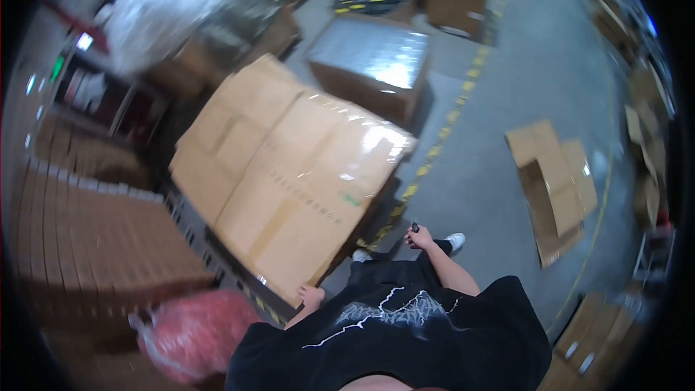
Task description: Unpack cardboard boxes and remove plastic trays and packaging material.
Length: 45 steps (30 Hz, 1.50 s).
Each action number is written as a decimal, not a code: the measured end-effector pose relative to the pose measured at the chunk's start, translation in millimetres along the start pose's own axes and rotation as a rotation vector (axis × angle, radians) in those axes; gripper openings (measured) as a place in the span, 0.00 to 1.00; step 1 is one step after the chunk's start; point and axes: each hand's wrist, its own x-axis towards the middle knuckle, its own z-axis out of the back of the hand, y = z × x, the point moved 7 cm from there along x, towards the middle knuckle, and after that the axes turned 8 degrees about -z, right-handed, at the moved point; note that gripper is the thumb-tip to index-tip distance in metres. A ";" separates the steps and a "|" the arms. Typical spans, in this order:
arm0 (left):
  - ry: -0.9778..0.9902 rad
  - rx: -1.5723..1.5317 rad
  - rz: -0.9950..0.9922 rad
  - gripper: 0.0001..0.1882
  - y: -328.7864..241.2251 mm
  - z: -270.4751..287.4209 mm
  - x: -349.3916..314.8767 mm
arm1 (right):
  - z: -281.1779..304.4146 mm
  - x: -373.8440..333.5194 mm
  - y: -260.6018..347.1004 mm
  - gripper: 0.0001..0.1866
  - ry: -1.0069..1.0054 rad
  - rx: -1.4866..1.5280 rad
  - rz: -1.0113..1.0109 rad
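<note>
Head view shows two bare hands, one at each side of the person's body. The left hand (311, 295) is at the near corner of one large cardboard (289, 174), its fingers laid over the edge; whether they grip it cannot be told, as the underside is hidden. The right hand (418, 237) is near the cardboard's right side, apart from it, fingers curled closed around one small dark tool (415, 227).

The cardboard, directly ahead and left of the person, carries one row of dark printed characters, too blurred to read, and one small green mark (352, 199) near its right edge. Clear tape shines along its far right edge. One black shirt (391, 333) has grey lettering, not legible, crossed by white lightning lines. Two white shoes (455, 241) show on the grey floor (499, 101).

Beyond the cardboard stands one box (369, 54) with a shiny silver top, then two open cartons (455, 1), one filled with black and yellow items. One flattened carton (561, 181) lies at right, past one yellow-and-black line (452, 112). One red bag (199, 333) sits lower left.
</note>
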 end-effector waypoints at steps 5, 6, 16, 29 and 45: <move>0.412 0.049 -0.631 0.12 -213.0 -19.9 -15.8 | 223.8 -40.4 -65.6 0.08 -0.403 0.437 0.000; 0.534 0.056 -0.737 0.09 -291.7 -18.2 -21.5 | 267.7 -59.6 -72.5 0.08 -0.469 0.450 -0.045; 1.026 -0.492 -1.224 0.10 -747.5 55.9 -301.9 | 483.6 -155.0 -126.2 0.12 -0.767 1.043 -0.130; 1.267 -0.038 -1.173 0.13 -1001.5 -37.0 -453.6 | 597.2 -154.6 -163.2 0.16 -0.789 0.927 -0.593; 1.126 0.154 -1.501 0.13 -1252.4 -50.7 -657.3 | 912.1 -150.1 -93.4 0.22 -1.032 1.061 -0.444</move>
